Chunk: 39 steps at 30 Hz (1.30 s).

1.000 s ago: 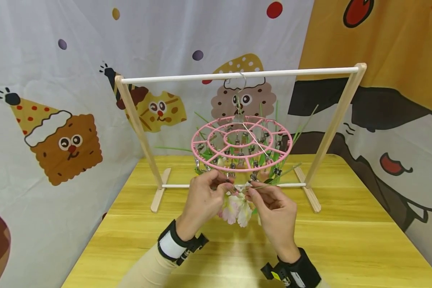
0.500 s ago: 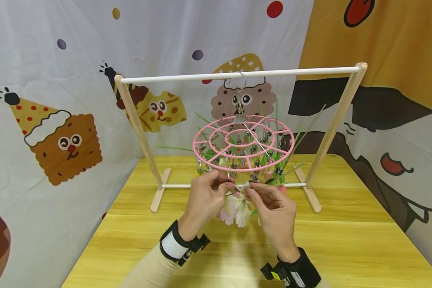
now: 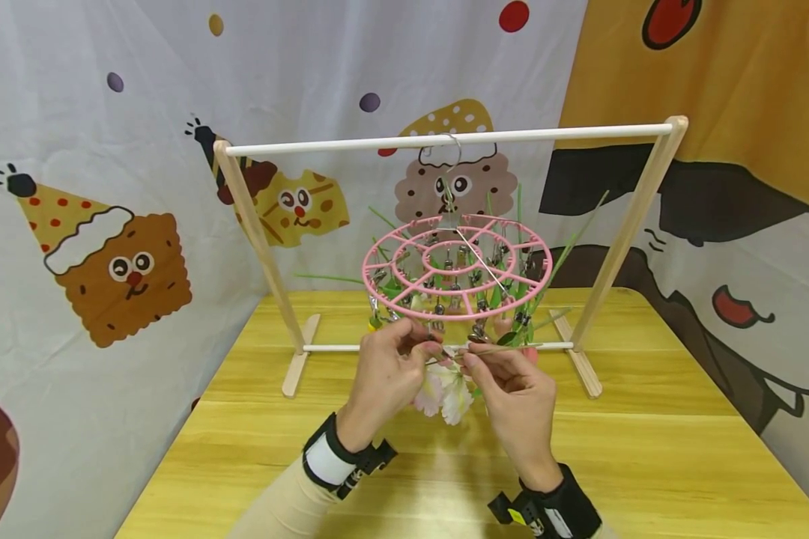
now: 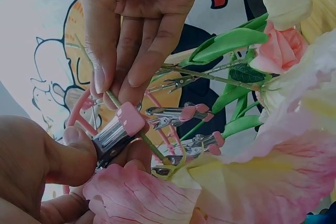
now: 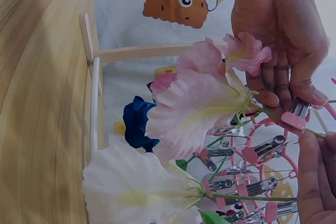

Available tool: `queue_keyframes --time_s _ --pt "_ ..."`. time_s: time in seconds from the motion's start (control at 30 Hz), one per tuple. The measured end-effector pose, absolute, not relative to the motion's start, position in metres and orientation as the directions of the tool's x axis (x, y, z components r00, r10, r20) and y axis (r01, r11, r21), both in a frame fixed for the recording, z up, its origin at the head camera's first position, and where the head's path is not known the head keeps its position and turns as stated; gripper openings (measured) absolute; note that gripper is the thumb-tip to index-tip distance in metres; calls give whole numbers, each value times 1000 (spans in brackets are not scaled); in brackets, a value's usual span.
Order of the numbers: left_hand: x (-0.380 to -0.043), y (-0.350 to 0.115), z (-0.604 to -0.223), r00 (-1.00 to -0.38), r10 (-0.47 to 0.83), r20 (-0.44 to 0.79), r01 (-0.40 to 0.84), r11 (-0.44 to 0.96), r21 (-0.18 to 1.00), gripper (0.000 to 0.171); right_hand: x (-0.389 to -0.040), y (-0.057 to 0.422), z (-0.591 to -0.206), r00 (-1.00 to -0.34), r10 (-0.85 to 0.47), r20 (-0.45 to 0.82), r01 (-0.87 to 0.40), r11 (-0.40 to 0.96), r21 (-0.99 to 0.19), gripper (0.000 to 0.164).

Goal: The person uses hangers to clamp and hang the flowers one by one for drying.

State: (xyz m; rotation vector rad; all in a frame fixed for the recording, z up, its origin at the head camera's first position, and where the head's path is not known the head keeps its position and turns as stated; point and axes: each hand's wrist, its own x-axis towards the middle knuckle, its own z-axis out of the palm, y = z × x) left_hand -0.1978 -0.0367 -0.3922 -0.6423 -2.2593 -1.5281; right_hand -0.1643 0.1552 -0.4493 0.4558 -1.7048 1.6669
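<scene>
My left hand [image 3: 391, 367] pinches a metal clip [image 4: 116, 130] with pink tips between thumb and fingers, below the front of a round pink clip hanger [image 3: 438, 317]. My right hand [image 3: 515, 389] pinches the thin green stem [image 4: 111, 98] of a pale pink artificial flower [image 5: 194, 114]. That stem runs across the clip's pink tips, and the bloom hangs just under both hands. A white flower [image 5: 139, 182] hangs close by, its stem at other clips. In the head view the hands hide most of the held clip.
The hanger hooks onto the white rail [image 3: 350, 146] of a wooden stand [image 3: 259, 247] on the table [image 3: 647, 449]. Several clips and green stems crowd beneath its ring. A pink rose [image 4: 281, 48] and a dark blue flower [image 5: 137, 124] hang nearby. A cartoon-print cloth [image 3: 175, 90] stands behind.
The hanger has swung slightly to the right, its stems shifting with it. Both hands stay nearly in place, keeping hold of the clip and the stem.
</scene>
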Motion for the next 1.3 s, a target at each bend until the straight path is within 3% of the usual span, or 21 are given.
queue_keyframes --time_s 0.43,0.7,0.97,1.3 --pt "-199 -38 -394 -843 216 493 538 309 784 7 -166 158 -449 -711 208 671 -666 107 -739 23" --pt "-198 -44 -395 -855 194 481 519 347 781 16 -165 159 -450 -714 192 673 -663 125 -738 29" --pt "-202 -51 -396 -836 160 525 546 337 767 22 -166 158 -450 -715 172 677 -679 58 -732 29" --pt "-210 -62 -396 -827 121 549 545 411 731 25 -165 162 -453 -756 95 647 -636 127 -761 27"
